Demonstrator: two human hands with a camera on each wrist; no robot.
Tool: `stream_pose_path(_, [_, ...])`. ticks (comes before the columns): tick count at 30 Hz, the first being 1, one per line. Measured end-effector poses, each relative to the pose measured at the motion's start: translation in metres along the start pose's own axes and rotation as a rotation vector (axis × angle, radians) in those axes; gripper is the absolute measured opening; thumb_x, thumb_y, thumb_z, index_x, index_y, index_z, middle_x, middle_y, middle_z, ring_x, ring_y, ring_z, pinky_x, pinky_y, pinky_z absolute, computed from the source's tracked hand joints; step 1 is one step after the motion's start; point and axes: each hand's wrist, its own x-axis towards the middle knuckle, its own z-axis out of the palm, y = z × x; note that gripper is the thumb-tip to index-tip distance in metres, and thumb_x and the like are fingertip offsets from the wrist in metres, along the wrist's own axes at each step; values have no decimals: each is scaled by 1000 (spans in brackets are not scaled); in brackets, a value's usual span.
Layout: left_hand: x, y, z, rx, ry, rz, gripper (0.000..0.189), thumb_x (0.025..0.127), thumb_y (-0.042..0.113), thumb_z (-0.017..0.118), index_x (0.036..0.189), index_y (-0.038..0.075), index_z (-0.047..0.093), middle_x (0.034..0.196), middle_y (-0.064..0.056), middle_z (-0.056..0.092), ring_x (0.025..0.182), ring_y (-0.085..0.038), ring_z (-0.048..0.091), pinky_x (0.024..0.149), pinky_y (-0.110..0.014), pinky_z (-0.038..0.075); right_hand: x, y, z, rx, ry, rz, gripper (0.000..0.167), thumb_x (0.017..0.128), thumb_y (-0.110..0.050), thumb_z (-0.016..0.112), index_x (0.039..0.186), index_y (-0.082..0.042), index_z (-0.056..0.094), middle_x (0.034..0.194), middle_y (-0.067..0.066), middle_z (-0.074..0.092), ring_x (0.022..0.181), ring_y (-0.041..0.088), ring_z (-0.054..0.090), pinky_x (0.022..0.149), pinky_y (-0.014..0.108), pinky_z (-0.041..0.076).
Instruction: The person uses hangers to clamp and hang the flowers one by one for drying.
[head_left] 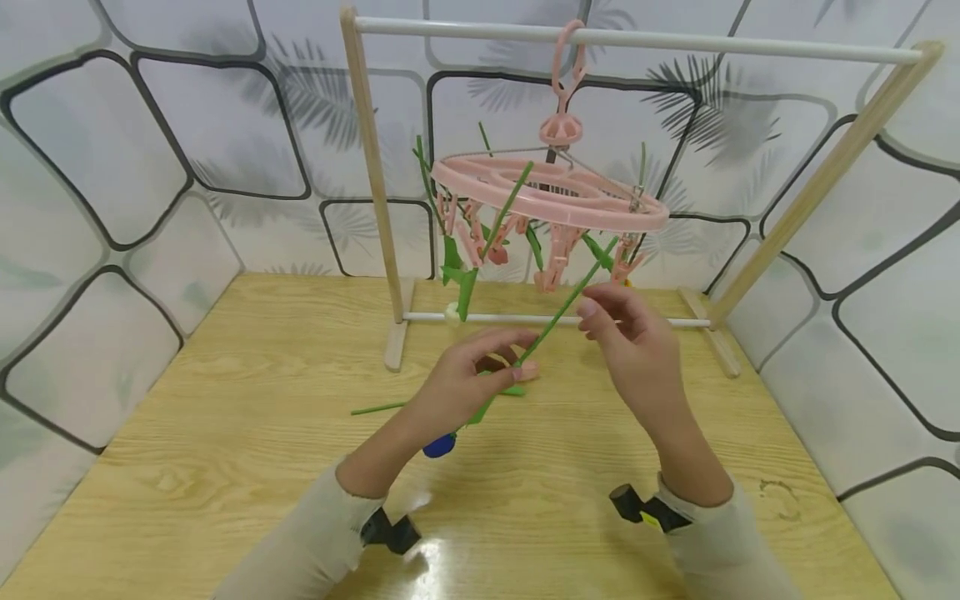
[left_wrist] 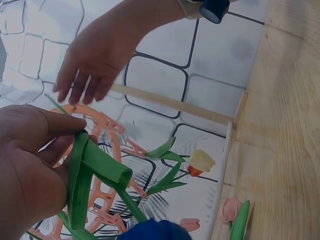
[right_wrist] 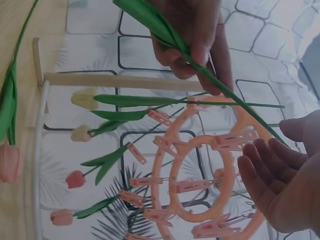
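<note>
My left hand [head_left: 465, 375] pinches the green stem [head_left: 562, 312] of an artificial blue tulip [head_left: 438, 446] between thumb and fingers. The flower points down toward me, and the stem slants up to the right. In the left wrist view, green leaves [left_wrist: 102, 162] fold beside the palm, above the blue bloom [left_wrist: 155, 231]. Near the stem's upper end, my right hand [head_left: 637, 350] has loosely bent fingers and grips nothing. Just beyond both hands hangs a round pink clip hanger [head_left: 487, 190], its clips [right_wrist: 192, 185] holding several tulips upside down, among them a red one [right_wrist: 75, 179].
The hanger hooks over the white top bar [head_left: 465, 31] of a rack with wooden posts [head_left: 375, 175]. A pink tulip [right_wrist: 10, 162] lies on the wooden table [head_left: 247, 467], partly behind my left hand in the head view. Patterned walls [head_left: 67, 192] enclose the table.
</note>
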Motion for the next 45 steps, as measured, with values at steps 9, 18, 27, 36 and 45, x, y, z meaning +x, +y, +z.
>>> stream_pose_path(9, [11, -10, 0, 80, -86, 3, 37, 101, 26, 63, 138, 20, 62, 132, 2, 61, 105, -15, 59, 91, -41, 55, 12, -15, 1, -272, 102, -435, 20, 91, 0, 73, 111, 1, 71, 111, 13, 69, 91, 14, 64, 74, 14, 49])
stream_pose_path(18, [33, -12, 0, 122, -163, 22, 41, 102, 13, 60, 143, 20, 58, 137, 0, 60, 103, -14, 61, 90, -29, 56, 43, -19, 1, -535, -42, -474, 26, 95, -11, 71, 121, -5, 72, 128, 14, 67, 77, 22, 65, 57, 33, 47])
stream_pose_path(27, [45, -13, -3, 97, -165, 0, 39, 103, 9, 57, 141, 20, 59, 138, 2, 60, 105, -16, 60, 93, -33, 54, 55, -13, 4, -547, -141, -436, 27, 98, -11, 68, 124, -7, 71, 129, 16, 66, 70, 23, 63, 62, 35, 53])
stream_pose_path(36, [49, -6, -6, 117, -167, -3, 39, 102, 6, 56, 140, 15, 60, 138, -1, 60, 106, -17, 61, 93, -32, 54, 57, -9, 4, -476, -160, -383, 23, 98, -8, 66, 120, -6, 73, 126, 10, 68, 85, 21, 67, 69, 35, 56])
stream_pose_path(45, [55, -4, -15, 155, -190, 4, 40, 103, 7, 56, 141, 17, 59, 140, -2, 60, 111, -19, 61, 96, -34, 53, 62, -11, 0, -338, -202, -346, 15, 95, -8, 69, 109, -4, 75, 122, 9, 69, 108, 21, 67, 80, 35, 60])
